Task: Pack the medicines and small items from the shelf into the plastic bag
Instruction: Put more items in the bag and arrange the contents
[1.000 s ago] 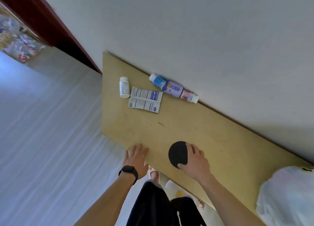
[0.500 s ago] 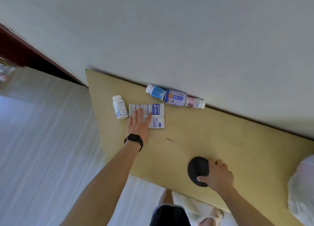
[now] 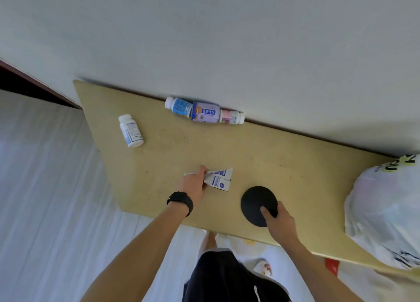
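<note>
**Change.** The sachets have left their spot beside the white pill bottle, where the left hand lay flat on them half a second ago. They are now off that spot and near the shelf front, creased and fanned in that hand's grip. Judged meaning: first item collected, ready to travel to the plastic bag.

**Left hand.** Fingers closed on the sachets at one end; forearm reaching in from the front edge, black wristband on the wrist.

**Right hand**. Clamped on the black disc near the front edge, thumb on top; other fingers hidden.

**Hands, relation.** Apart, sachets close to the disc but not touching.

**Remaining on shelf.** White pill bottle lying on its side, alone at the left end; three bottles lying end to end against the wall.

**Plastic bag.** At the shelf's right end, well apart from both hands; opening not visible.
</note>
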Demonstrator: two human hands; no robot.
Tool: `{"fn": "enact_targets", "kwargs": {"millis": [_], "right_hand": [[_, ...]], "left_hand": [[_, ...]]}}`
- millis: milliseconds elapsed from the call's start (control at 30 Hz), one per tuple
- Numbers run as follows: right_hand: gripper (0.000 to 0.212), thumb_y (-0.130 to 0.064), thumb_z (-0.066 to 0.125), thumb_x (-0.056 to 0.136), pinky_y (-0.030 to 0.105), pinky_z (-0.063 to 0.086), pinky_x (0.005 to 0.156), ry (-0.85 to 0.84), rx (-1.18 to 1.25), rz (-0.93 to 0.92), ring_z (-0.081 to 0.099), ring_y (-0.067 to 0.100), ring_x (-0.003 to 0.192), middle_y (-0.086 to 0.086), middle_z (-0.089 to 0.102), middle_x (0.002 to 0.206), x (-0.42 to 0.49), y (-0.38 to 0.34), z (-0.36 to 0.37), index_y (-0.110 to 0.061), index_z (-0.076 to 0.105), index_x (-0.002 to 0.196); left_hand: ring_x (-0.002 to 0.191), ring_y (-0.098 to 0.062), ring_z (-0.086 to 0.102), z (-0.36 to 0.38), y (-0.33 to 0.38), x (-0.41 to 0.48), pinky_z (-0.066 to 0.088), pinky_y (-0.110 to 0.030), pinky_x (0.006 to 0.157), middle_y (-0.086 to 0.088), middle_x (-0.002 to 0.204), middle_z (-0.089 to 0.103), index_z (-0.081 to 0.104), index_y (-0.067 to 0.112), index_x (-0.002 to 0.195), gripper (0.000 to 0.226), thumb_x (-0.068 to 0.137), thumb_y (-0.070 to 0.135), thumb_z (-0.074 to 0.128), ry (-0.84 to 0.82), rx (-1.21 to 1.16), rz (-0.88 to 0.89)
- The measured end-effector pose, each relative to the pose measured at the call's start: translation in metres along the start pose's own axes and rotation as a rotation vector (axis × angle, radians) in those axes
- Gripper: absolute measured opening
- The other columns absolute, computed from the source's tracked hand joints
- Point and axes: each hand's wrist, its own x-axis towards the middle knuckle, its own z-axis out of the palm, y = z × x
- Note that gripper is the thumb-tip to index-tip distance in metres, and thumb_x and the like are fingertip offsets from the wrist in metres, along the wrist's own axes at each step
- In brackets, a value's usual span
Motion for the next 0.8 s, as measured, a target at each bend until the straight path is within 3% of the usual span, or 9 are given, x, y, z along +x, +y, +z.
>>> {"fn": "enact_targets", "kwargs": {"millis": [100, 200, 267, 333, 433, 500, 633, 800], "right_hand": [[0.017, -0.034, 0.060, 0.095, 0.031, 0.045, 0.062, 0.112, 0.210, -0.022, 0.057, 0.013, 0.077, 0.004, 0.064, 0.094, -0.015, 0.009, -0.019, -0.020, 0.054, 0.101], [0.016, -0.035, 0.062, 0.093, 0.036, 0.049, 0.074, 0.208, 0.376, -0.047, 0.060, 0.016, 0.087, -0.006, 0.064, 0.097, -0.031, 0.025, -0.045, -0.029, 0.055, 0.106], [0.017, -0.035, 0.064, 0.092, 0.045, 0.054, 0.083, 0.257, 0.473, -0.056, 0.062, 0.020, 0.094, -0.010, 0.065, 0.099, -0.042, 0.040, -0.064, -0.032, 0.055, 0.106], [0.019, -0.036, 0.065, 0.091, 0.049, 0.054, 0.088, 0.299, 0.559, -0.059, 0.063, 0.020, 0.096, -0.011, 0.066, 0.100, -0.051, 0.059, -0.081, -0.033, 0.056, 0.108], [0.022, -0.035, 0.066, 0.091, 0.050, 0.055, 0.089, 0.319, 0.654, -0.079, 0.062, 0.015, 0.099, -0.013, 0.065, 0.104, -0.065, 0.090, -0.110, -0.035, 0.055, 0.110], [0.027, -0.034, 0.067, 0.091, 0.047, 0.054, 0.091, 0.312, 0.687, -0.122, 0.062, 0.015, 0.103, -0.015, 0.065, 0.107, -0.073, 0.114, -0.134, -0.035, 0.056, 0.116], [0.025, -0.031, 0.066, 0.091, 0.030, 0.048, 0.083, 0.329, 0.703, -0.245, 0.062, 0.011, 0.103, -0.017, 0.066, 0.106, -0.086, 0.164, -0.197, -0.035, 0.058, 0.114], [0.028, -0.017, 0.062, 0.094, 0.004, 0.047, 0.074, 0.595, 0.933, -0.352, 0.061, -0.012, 0.097, -0.020, 0.065, 0.108, -0.107, 0.218, -0.291, -0.026, 0.058, 0.120]], "left_hand": [[0.081, -0.022, 0.065, 0.017, 0.032, -0.017, 0.050, -0.032, 0.068, -0.002, 0.099, 0.072, 0.057, 0.020, 0.107, 0.019, 0.092, 0.030, 0.064, 0.007, -0.453, -0.075], [0.089, -0.023, 0.066, 0.026, 0.070, -0.027, 0.055, -0.037, 0.079, -0.003, 0.100, 0.070, 0.063, 0.020, 0.106, 0.019, 0.093, 0.034, 0.064, -0.015, -0.708, -0.139], [0.088, -0.023, 0.069, 0.034, 0.099, -0.032, 0.059, -0.041, 0.077, -0.006, 0.100, 0.070, 0.061, 0.017, 0.106, 0.011, 0.097, 0.023, 0.060, -0.136, -0.953, -0.209], [0.079, -0.023, 0.068, 0.043, 0.124, -0.035, 0.061, -0.036, 0.070, -0.010, 0.096, 0.069, 0.060, 0.008, 0.105, 0.008, 0.097, 0.010, 0.058, -0.163, -1.092, -0.254], [0.061, -0.023, 0.063, 0.059, 0.157, -0.041, 0.061, -0.041, 0.070, -0.013, 0.077, 0.068, 0.065, -0.003, 0.096, 0.014, 0.091, 0.010, 0.067, -0.021, -1.042, -0.275], [0.060, -0.022, 0.062, 0.066, 0.182, -0.048, 0.060, -0.045, 0.074, -0.006, 0.068, 0.069, 0.069, 0.004, 0.085, 0.014, 0.091, 0.018, 0.068, 0.061, -1.012, -0.272], [0.066, -0.020, 0.066, 0.081, 0.243, -0.067, 0.060, -0.046, 0.075, -0.002, 0.074, 0.074, 0.072, 0.015, 0.082, 0.017, 0.093, 0.026, 0.065, 0.164, -0.959, -0.251], [0.080, -0.029, 0.072, 0.078, 0.324, -0.082, 0.060, -0.050, 0.076, -0.006, 0.081, 0.076, 0.069, 0.012, 0.089, 0.021, 0.097, 0.028, 0.058, 0.253, -0.929, -0.146]]}}
